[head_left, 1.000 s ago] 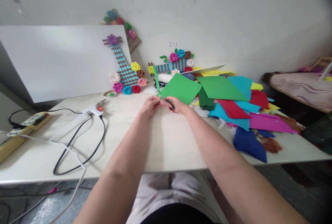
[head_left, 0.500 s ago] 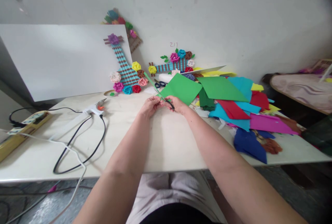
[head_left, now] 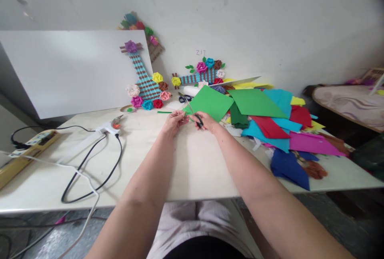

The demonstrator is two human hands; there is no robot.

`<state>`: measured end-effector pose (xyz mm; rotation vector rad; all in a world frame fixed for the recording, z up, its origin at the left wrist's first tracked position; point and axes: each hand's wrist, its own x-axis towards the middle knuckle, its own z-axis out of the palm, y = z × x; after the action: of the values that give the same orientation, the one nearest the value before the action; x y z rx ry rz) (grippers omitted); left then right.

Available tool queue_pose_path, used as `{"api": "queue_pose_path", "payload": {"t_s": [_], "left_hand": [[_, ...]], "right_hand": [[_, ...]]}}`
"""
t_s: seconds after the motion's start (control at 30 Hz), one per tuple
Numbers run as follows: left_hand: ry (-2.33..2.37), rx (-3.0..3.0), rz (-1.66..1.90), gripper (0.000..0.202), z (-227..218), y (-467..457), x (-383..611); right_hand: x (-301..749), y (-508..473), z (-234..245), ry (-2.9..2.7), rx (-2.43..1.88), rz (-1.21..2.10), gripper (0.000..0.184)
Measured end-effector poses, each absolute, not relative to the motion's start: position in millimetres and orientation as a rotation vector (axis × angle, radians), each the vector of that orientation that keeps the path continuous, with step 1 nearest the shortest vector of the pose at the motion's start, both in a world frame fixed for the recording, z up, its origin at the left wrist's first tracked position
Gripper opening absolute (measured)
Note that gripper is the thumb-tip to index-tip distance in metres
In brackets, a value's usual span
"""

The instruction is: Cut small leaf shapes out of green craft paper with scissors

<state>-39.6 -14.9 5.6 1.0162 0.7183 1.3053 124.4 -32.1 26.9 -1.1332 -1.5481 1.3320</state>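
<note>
My right hand (head_left: 207,121) is closed on black-handled scissors (head_left: 193,114), whose blades point up and away across the near corner of a bright green paper sheet (head_left: 211,101). My left hand (head_left: 175,122) sits just left of the scissors, its fingers pinched on the corner of that green sheet. A thin green paper strip (head_left: 164,112) lies flat on the table, left of my left hand. Both hands hover low over the pale tabletop (head_left: 192,163).
A heap of coloured paper sheets (head_left: 270,121) covers the table's right side. A glue gun (head_left: 108,125) with a black cable (head_left: 90,163) and a power strip (head_left: 31,142) lie left. Paper-flower guitar crafts (head_left: 144,81), blue scissors (head_left: 183,98) and a white board (head_left: 69,71) stand behind.
The long green strip that stood up from the sheet has come off and now lies on the table to the left. The scissor blades have moved further along the sheet.
</note>
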Motion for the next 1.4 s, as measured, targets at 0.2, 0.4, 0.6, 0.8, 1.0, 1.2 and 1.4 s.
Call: {"api": "queue_pose_path", "payload": {"t_s": [0.2, 0.4, 0.6, 0.8, 1.0, 1.2, 1.4], "left_hand": [[0.745, 1.042, 1.387, 0.026, 4.6, -12.6, -40.3], [0.803, 1.048, 1.371, 0.027, 5.6, -13.3, -37.7], [0.773, 1.036, 1.344, 0.029, 5.6, -15.1, -30.5], [0.757, 1.033, 1.312, 0.025, 4.6, -15.8, -27.0], [0.748, 1.045, 1.276, 0.021, 5.4, -15.9, -28.5], [0.77, 1.121, 1.228, 0.026, 6.3, -16.4, -30.0], [0.762, 1.064, 1.303, 0.033, 3.6, -14.3, -29.8]], "right_hand": [[125.2, -31.6, 25.5, -1.595, -1.115, 1.309, 0.014], [116.2, -25.3, 24.3, -1.431, -1.099, 1.24, 0.034], [109.8, -21.7, 23.8, -1.266, -1.02, 1.183, 0.043], [109.5, -23.5, 28.0, -1.229, -1.032, 1.132, 0.04], [110.8, -22.8, 29.5, -1.291, -0.998, 1.128, 0.039], [112.5, -21.1, 26.9, -1.411, -0.971, 1.137, 0.042], [113.6, -25.2, 29.7, -1.345, -1.026, 1.16, 0.039]]}}
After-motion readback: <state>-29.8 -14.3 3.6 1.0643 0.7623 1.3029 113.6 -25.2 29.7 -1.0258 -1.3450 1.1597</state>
